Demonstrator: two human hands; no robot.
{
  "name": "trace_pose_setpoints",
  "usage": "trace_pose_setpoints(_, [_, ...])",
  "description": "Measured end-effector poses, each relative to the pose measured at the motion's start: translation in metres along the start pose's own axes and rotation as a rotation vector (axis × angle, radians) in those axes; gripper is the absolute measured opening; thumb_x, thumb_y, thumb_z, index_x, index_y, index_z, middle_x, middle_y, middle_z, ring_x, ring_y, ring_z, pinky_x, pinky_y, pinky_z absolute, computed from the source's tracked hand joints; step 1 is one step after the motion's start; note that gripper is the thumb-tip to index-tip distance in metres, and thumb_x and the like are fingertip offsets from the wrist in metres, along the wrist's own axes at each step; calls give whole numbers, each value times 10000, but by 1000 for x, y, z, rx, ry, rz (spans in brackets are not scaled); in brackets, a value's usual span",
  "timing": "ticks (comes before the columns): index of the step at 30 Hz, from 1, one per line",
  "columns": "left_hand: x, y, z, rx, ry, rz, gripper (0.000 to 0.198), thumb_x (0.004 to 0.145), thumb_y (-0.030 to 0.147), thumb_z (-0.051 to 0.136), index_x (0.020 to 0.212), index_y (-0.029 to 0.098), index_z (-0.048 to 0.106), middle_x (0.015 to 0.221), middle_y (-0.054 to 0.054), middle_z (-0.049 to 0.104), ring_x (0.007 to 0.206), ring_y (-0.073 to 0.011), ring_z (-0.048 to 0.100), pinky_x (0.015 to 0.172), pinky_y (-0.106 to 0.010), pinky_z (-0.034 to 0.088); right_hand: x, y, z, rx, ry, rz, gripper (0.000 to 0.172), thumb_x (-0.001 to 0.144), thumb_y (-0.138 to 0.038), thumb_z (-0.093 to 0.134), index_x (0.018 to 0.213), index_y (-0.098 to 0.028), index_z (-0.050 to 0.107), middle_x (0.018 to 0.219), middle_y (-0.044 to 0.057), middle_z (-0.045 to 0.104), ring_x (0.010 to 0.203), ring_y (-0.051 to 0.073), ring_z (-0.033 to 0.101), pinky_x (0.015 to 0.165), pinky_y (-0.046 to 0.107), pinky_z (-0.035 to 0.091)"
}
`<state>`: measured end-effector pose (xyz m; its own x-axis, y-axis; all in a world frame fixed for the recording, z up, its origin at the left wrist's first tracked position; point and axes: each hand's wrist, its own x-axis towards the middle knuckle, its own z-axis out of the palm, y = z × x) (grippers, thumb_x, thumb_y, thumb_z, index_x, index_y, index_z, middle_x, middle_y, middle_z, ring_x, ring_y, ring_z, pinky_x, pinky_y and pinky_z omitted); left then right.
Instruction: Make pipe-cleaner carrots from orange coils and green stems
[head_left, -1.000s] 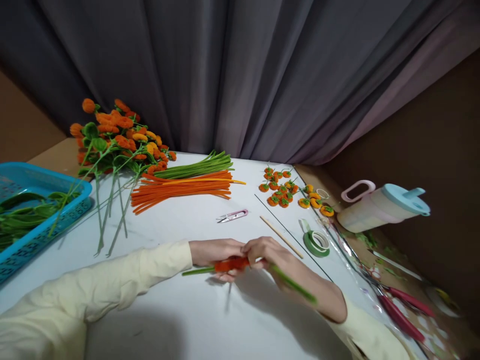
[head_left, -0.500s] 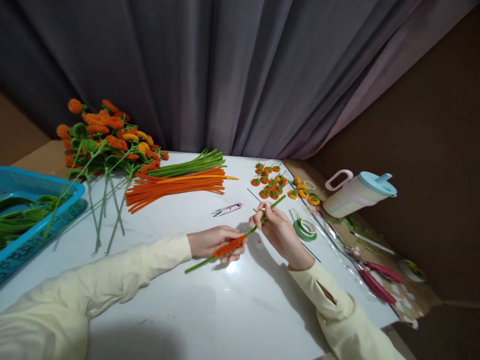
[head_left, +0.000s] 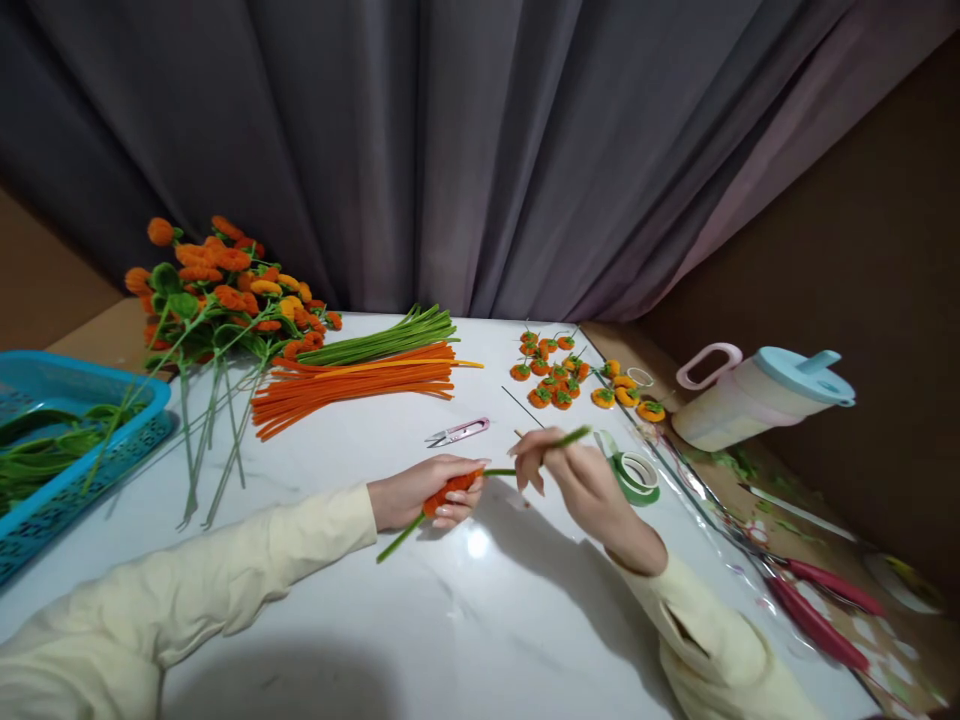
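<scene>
My left hand is closed around a bunched orange pipe cleaner piece. A green pipe cleaner runs through or along this piece, with one end sticking out at the lower left. The other end reaches my right hand, which has its fingers bent around it, and its tip shows above the knuckles. A small thin stick end shows by the right fingers; whether they hold it I cannot tell. Pink-handled thread snips lie just beyond the left hand. Rolls of green and white tape rest beside the right wrist.
Orange pipe cleaners and green ones lie behind, near a pile of orange flowers. A blue basket stands left. Small orange flower heads, a tumbler and red-handled pliers are right.
My right hand has shifted slightly right and down, drawing the green pipe cleaner's end along. My left hand now wraps more closely over the orange piece. The view has also shifted slightly.
</scene>
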<state>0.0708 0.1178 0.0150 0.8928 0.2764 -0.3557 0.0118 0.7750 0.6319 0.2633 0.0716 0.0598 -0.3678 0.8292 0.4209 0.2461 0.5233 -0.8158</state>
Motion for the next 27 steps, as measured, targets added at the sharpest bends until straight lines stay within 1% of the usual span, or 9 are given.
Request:
trace_pose_setpoints(3, [1, 0, 0, 28, 8, -21, 337, 827, 388, 550, 602, 162, 441, 447, 83, 302, 346, -48, 282, 334, -157, 256, -5, -10, -2, -456, -209, -272, 320, 993, -194, 192, 1037, -168, 508, 662, 2, 568, 573, 128, 468, 822, 365, 408])
trace_pose_setpoints(5, [2, 0, -1, 55, 21, -22, 333, 815, 387, 566, 601, 160, 451, 434, 84, 304, 343, -51, 292, 338, -159, 255, -4, -15, -1, -624, -250, -334, 314, 987, -135, 185, 1057, -154, 491, 631, -12, 566, 563, 124, 451, 856, 361, 381])
trace_pose_setpoints(8, [4, 1, -4, 15, 38, -56, 350, 806, 415, 581, 603, 163, 444, 437, 95, 288, 332, -39, 216, 312, -153, 190, -3, -18, 6, -579, -300, -339, 264, 986, -126, 228, 956, -172, 486, 587, -26, 591, 568, 127, 464, 822, 317, 378])
trace_pose_setpoints(11, [5, 3, -6, -45, 41, -82, 401, 807, 436, 580, 569, 158, 417, 439, 99, 269, 346, -25, 135, 306, -142, 126, -8, -18, 20, -476, -400, -293, 233, 984, -164, 287, 829, -192, 459, 583, -20, 627, 559, 131, 466, 700, 265, 382])
trace_pose_setpoints(14, [4, 3, -5, -27, 58, -78, 409, 805, 418, 586, 543, 152, 419, 422, 91, 276, 347, -24, 152, 308, -137, 132, -13, -14, 35, -519, -476, -259, 228, 974, -223, 368, 769, -189, 463, 580, -24, 624, 507, 117, 455, 598, 244, 349])
trace_pose_setpoints(16, [4, 5, -4, -2, 84, -71, 387, 796, 378, 592, 528, 150, 430, 402, 86, 280, 336, -25, 165, 303, -139, 129, -12, -9, 40, -608, -519, -301, 277, 969, -283, 387, 728, -183, 479, 554, -29, 597, 471, 107, 440, 571, 250, 323])
trace_pose_setpoints(19, [3, 9, -7, 19, 161, 1, 362, 782, 337, 582, 505, 155, 434, 379, 84, 274, 314, -26, 162, 289, -148, 111, -3, 1, 43, -790, -538, -385, 380, 966, -368, 371, 663, -174, 492, 524, -15, 559, 449, 106, 415, 557, 270, 281])
trace_pose_setpoints(23, [2, 19, -17, -2, 257, 130, 358, 778, 320, 548, 490, 169, 398, 380, 92, 238, 310, -29, 136, 277, -148, 107, 11, 13, 47, -873, -502, -439, 402, 974, -327, 358, 632, -166, 494, 527, -4, 556, 450, 107, 401, 566, 286, 252])
trace_pose_setpoints(27, [-1, 26, -25, 6, 240, 94, 345, 771, 317, 552, 490, 169, 417, 362, 89, 245, 300, -34, 134, 266, -155, 103, 13, 25, 48, -880, -425, -491, 396, 971, -241, 322, 621, -169, 492, 486, -8, 521, 429, 116, 365, 563, 295, 238])
